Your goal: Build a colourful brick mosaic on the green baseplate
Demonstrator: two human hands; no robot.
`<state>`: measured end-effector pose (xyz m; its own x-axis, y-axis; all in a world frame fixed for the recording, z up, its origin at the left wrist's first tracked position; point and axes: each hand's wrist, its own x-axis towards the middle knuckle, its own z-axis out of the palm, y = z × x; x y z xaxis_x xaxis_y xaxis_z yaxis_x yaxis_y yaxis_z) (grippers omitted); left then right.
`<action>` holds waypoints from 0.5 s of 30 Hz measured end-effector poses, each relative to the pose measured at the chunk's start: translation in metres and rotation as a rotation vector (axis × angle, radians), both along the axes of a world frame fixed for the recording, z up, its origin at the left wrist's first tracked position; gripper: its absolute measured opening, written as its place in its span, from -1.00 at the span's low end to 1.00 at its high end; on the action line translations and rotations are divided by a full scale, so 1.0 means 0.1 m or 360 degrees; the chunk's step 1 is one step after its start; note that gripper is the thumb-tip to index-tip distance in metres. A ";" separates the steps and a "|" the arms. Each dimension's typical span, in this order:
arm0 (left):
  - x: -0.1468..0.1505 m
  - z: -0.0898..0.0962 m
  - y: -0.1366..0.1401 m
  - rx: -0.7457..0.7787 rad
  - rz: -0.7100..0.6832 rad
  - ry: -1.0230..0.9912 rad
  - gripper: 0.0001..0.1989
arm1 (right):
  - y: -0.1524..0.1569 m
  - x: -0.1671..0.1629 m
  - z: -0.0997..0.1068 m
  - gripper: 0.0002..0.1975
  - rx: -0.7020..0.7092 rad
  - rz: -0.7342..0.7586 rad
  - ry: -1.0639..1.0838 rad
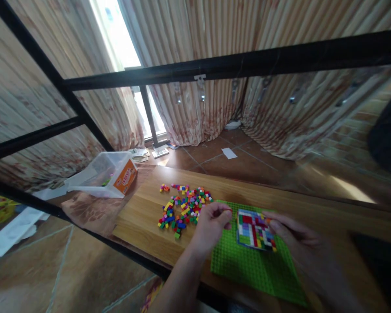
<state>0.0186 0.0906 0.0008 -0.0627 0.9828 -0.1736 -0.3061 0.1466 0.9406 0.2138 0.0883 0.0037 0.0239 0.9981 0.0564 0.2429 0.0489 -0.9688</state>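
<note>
On the green studded baseplate [257, 274] is a multicoloured rectangle of toy bricks [252, 228], with red, white, blue, green and yellow pieces. My left hand [211, 221] hovers over the baseplate's left part, its thumb and forefinger pinched together. A trace of red shows at those fingertips, apparently a small toy brick. From the right, my right hand [293, 232] has its thumb and forefinger closed at the upper right corner of the brick rectangle, with an orange piece between them. Loose toy bricks [185, 206] lie in a pile left of my left hand.
All this stands on a wooden table [135, 217]. Beyond its left end, a clear plastic box [94, 174] with an orange label holds a few pieces. A dark flat object [378, 256] lies at the right. A black metal rail [215, 65] crosses before curtains [195, 113].
</note>
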 end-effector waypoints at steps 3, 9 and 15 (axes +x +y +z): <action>-0.02 -0.01 0.03 -0.0047 0.0113 0.0039 -0.83 | 0.01 0.06 -0.01 -0.69 0.0081 0.0018 -0.0208; 0.01 -0.01 0.02 -0.0118 0.0081 0.0146 -0.89 | -0.01 0.01 -0.07 -0.66 0.0123 0.0008 -0.0448; 0.08 -0.09 0.00 -0.0096 0.0009 0.0300 -0.93 | -0.01 -0.16 -0.13 -0.75 0.0412 0.0087 -0.0640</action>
<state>0.0269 0.0910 -0.0087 -0.1054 0.9706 -0.2165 -0.1262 0.2029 0.9710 0.1982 0.0870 -0.0090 -0.1027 0.9493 0.2971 0.5860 0.2991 -0.7531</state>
